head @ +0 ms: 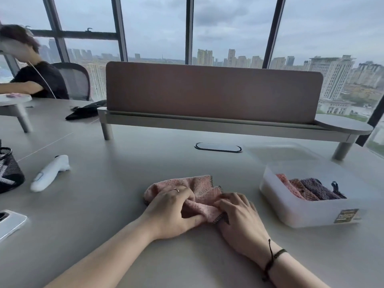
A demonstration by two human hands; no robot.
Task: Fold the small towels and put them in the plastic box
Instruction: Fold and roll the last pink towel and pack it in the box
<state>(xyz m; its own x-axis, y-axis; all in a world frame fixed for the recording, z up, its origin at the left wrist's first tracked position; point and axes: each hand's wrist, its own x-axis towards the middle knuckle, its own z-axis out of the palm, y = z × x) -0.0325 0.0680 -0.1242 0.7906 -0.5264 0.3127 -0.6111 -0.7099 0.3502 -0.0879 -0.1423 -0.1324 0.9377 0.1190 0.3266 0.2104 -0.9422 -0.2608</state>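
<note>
The right hand (239, 217), a dark cord bracelet (272, 259) at its wrist, lies low on the smooth grey table (116, 204), its fingers curled and pinching the near corner of a pink towel (199, 189). The left hand (172, 208), a thin ring on one finger, rests on the towel's left part, fingers bent into the cloth and thumb under a fold, so it grips it too. The towel is soft, nubbly waffle weave with a dark checked edge; it is rumpled, not flat, and its long axis runs roughly left to right across the table, the bunched corner pointing toward the camera between the two hands. Right of it, apart from the towel, stands the box (301, 215), frosted translucent plastic, rectangular with rounded corners and a yellowish label on its near wall. Inside stand folded towels (307, 189) on edge, pink, rust and purple, side by side. A white rounded controller (49, 173) lies far left.
</note>
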